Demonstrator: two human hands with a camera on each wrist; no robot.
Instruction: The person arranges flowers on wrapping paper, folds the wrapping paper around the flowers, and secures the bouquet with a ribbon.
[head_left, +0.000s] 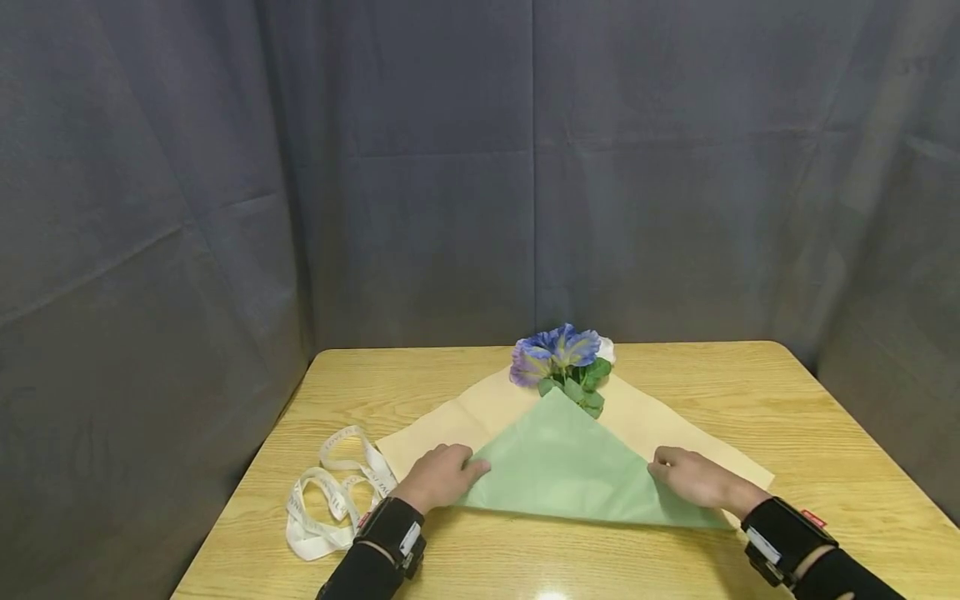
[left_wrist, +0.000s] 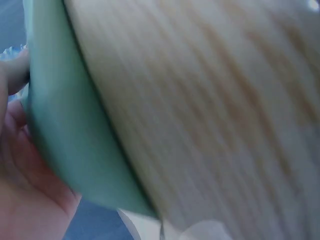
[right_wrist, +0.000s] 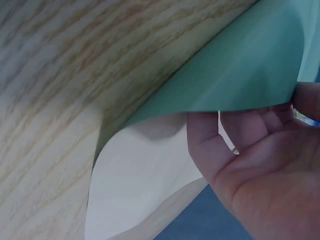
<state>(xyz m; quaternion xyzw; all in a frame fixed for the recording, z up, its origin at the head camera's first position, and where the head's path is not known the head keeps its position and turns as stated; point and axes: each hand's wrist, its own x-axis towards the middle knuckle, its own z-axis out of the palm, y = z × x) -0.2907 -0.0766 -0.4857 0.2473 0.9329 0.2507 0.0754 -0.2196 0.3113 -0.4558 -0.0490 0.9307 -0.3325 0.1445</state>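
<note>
A green sheet of wrapping paper point(head_left: 562, 467), its front edge folded, lies over a cream sheet point(head_left: 652, 425) on the table. Blue and purple flowers point(head_left: 562, 348) with green leaves and a white bloom stick out above its pointed top; their stems are hidden beneath it. My left hand point(head_left: 441, 477) pinches the green sheet's left side between thumb and fingers. On the opposite side my right hand point(head_left: 696, 479) pinches the right edge. The right wrist view shows that thumb and fingers meeting at the green edge point(right_wrist: 215, 80), with the cream sheet point(right_wrist: 135, 165) below.
A loosely coiled white printed ribbon point(head_left: 322, 500) lies on the wooden table point(head_left: 825, 467), left of my left hand. Grey curtains point(head_left: 420, 208) hang behind the table and on both sides.
</note>
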